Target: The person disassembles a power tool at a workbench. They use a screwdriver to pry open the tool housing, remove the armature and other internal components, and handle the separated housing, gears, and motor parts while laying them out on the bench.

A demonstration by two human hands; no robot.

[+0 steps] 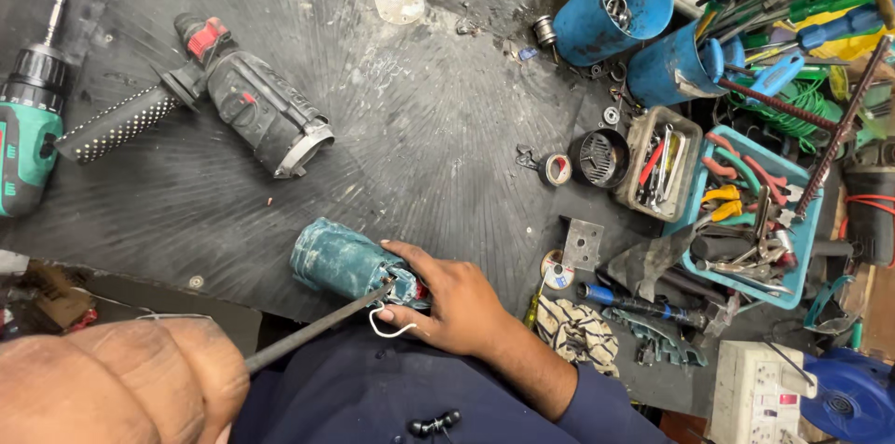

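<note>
While the right hand (457, 299) lies curled over the near end of the teal motor housing (347, 264), pressing it to the desk (401, 117) with fingers wrapped around its open rim, the left hand (112, 379) sits close to the camera, closed on the handle of a long dark tool (317, 327) whose tip reaches the housing's opening beside the right thumb. A white wire (392, 330) loops just below that hand. Judging by this, the prying or probing step is under way; steady bracing and a careful tip seem needed.
</note>
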